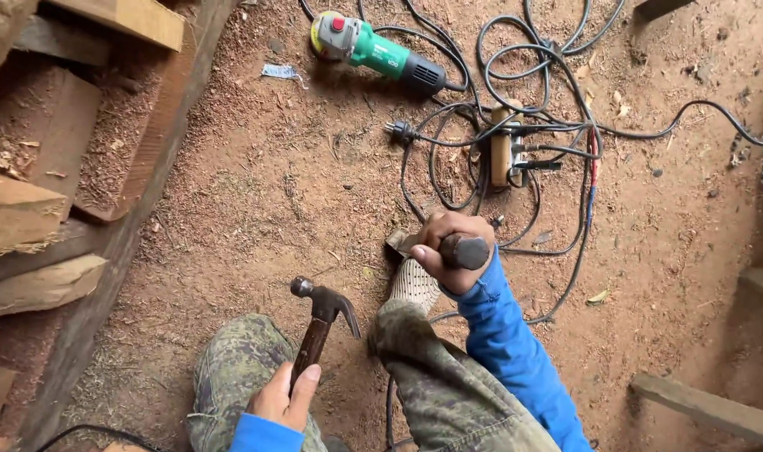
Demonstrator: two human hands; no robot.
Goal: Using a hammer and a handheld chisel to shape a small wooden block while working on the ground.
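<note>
Two tools are held: the left hand [285, 398] grips a claw hammer [321, 322] low on its upright handle, head forward. Ahead and rightward, the right hand [448, 251] clenches a dark chisel handle [465, 251] near the floor [256, 192].

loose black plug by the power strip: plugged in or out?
Out. The black plug lies on the dirt left of the power strip, prongs bare.
</note>
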